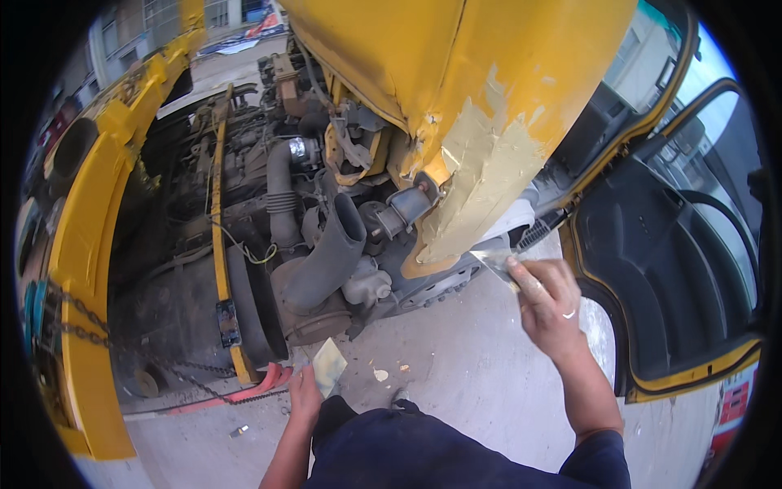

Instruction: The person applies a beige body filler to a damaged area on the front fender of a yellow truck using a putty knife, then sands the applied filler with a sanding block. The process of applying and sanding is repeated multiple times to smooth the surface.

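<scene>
Left grip holds card, right grip scraper, near smeared yellow cab above grey floor

Through my head camera, I observe a pale grey, hard floor bearing irregular cream flakes and a small oblong object.

A wide fisheye camera worn on the head looks down and forward over the wearer's torso, the left hand and right hand near the lens, the yellow cab ahead, straight edges bowed.
</scene>
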`<state>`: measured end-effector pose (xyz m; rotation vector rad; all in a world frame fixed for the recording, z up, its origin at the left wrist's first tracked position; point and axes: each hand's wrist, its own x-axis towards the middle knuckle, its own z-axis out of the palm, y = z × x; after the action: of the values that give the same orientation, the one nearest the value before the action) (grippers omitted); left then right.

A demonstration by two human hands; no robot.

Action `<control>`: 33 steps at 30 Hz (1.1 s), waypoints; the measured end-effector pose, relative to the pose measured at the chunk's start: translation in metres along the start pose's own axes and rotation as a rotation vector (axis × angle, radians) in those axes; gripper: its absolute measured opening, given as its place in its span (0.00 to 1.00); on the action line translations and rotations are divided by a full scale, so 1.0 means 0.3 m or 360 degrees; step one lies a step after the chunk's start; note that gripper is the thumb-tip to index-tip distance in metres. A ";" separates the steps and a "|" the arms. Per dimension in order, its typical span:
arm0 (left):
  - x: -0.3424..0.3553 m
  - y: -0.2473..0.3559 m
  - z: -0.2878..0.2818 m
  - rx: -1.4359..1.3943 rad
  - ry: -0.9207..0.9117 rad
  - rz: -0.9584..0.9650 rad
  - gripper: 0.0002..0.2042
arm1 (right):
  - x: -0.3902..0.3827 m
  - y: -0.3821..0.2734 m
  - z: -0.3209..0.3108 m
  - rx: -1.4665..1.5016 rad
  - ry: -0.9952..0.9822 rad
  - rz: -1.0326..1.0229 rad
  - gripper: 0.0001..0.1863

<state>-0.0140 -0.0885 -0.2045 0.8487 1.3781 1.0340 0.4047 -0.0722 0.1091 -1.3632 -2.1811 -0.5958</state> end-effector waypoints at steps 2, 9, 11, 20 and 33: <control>0.103 0.005 -0.035 0.0082 -0.0138 0.0053 0.31 | -0.010 -0.093 0.051 0.0136 -0.0151 0.0276 0.25; 0.337 0.128 -0.094 0.0390 -0.0381 0.0013 0.35 | 0.080 -0.255 0.139 0.0060 -0.0202 0.0698 0.13; 0.359 0.141 -0.102 0.0361 -0.0450 0.0047 0.34 | 0.111 -0.276 0.133 0.0039 -0.0217 0.0818 0.12; 0.273 0.222 -0.104 0.0413 -0.0450 -0.0084 0.36 | 0.189 -0.233 0.134 -0.0115 -0.0185 0.0838 0.10; 0.318 0.122 -0.146 0.0351 -0.0471 -0.0033 0.37 | 0.321 -0.190 0.001 -0.0135 -0.0047 0.0859 0.10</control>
<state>-0.0682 0.0085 -0.2064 1.1004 1.2571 0.7142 0.3166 -0.0284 0.1625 -1.9148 -1.7072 -0.4611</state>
